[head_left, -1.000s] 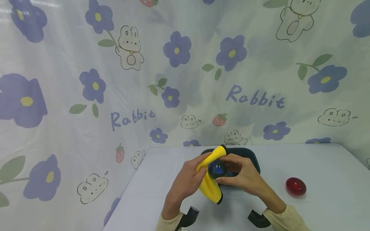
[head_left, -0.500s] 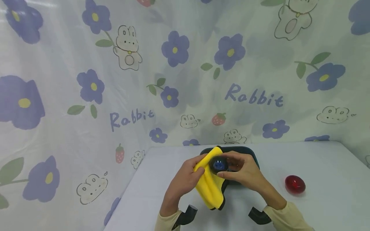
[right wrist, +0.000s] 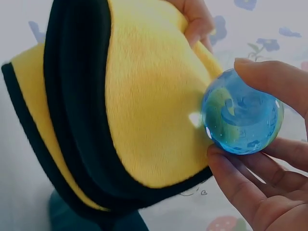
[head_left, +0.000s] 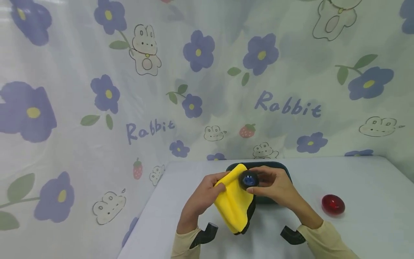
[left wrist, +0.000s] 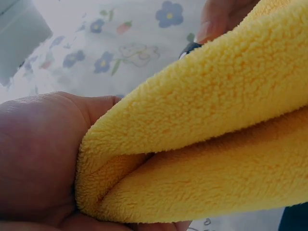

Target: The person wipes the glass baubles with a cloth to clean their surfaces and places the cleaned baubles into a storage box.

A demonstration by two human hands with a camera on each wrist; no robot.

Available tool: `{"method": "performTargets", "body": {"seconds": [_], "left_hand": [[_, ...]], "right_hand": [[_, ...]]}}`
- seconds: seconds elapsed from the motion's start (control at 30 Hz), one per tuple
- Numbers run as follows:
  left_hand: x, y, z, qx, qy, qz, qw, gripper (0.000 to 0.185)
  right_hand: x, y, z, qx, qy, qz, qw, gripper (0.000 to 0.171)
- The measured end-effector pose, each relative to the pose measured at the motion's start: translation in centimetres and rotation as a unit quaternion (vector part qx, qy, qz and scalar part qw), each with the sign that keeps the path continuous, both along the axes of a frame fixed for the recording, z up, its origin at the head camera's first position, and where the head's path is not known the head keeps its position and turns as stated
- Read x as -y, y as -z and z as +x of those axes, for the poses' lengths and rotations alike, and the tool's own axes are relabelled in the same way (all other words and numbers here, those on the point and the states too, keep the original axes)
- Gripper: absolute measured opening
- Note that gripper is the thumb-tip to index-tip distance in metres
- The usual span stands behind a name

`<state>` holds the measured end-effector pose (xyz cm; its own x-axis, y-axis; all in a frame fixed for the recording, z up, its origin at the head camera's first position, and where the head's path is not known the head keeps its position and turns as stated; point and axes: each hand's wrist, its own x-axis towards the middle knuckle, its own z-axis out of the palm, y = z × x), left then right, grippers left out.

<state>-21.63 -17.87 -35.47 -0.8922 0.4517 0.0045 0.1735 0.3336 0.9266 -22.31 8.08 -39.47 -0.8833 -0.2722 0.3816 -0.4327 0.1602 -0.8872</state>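
The tray (head_left: 286, 172) at lower centre of the head view is showing only its far rim; the hands and the cloth (head_left: 233, 201) are covering the rest. The ball (head_left: 248, 179) is looking dark and tiny there (its blue glass is reading clearly only in the right wrist view). In the left wrist view the cloth is running off the right edge, and the left hand (left wrist: 38, 159) is being cropped at left and bottom. In the right wrist view the right hand (right wrist: 269, 163) is getting cut off at the right edge.

Left hand (head_left: 202, 196) and right hand (head_left: 275, 187) raised together, each grip closed.
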Motion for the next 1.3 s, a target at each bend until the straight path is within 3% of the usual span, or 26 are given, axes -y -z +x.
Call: {"method": "performTargets", "body": {"seconds": [0.23, 0.4, 0.8, 1.3], "left_hand": [[2.1, -0.2, -0.7, 0.023, 0.012, 0.029, 0.9992, 0.054], [4.2, -0.6, -0.8, 0.014, 0.011, 0.041, 0.999, 0.054], [7.9, -0.8, -0.6, 0.015, -0.048, 0.049, 0.9975, 0.052], [11.6, 0.4, -1.0, 0.04, -0.105, 0.085, 0.99, 0.052]], "right_hand": [[-0.3, -0.2, -0.9, 0.024, 0.012, -0.004, 1.0, 0.055], [-0.7, -0.1, -1.7, 0.031, 0.038, 0.018, 0.999, 0.059], [-0.9, 0.3, -3.1, 0.06, 0.053, 0.027, 0.996, 0.065], [0.5, 1.6, -5.7, 0.069, 0.075, 0.052, 0.993, 0.068]]}}
